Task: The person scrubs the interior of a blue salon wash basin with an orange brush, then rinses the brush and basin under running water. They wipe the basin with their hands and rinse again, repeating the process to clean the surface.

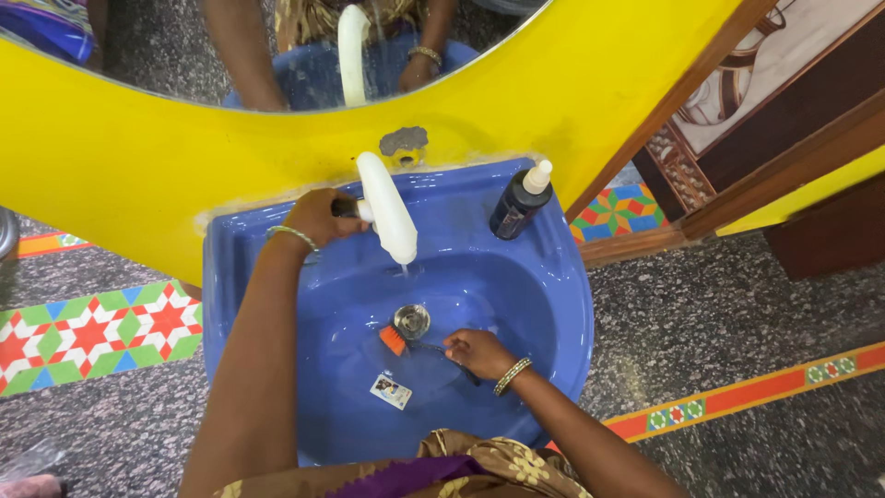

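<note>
Currently the left hand (318,214) is curled around the handle at the side of the white plastic tap (385,214), at roughly 11 o'clock of the glossy blue basin (544,304); a thin stream of water falls from the rounded spout. The right hand (477,352), at about 5 o'clock of the bowl, has its fingers pressed together on the dark handle of a small brush (410,343), whose orange bristle head lies at 9 o'clock of the hand, just beside the round metal drain (412,320). A small rectangular sachet (391,390) lies flat on the wet basin floor at 6 o'clock of the drain, apart from the brush. A dark bottle (520,203) with a white cap stands on the basin's rear ledge at 1 o'clock. Each wrist carries a metal bangle. Behind the basin a smooth yellow frame (138,157) surrounds a mirror; the floor is speckled grey stone with patterned tile strips.
</note>
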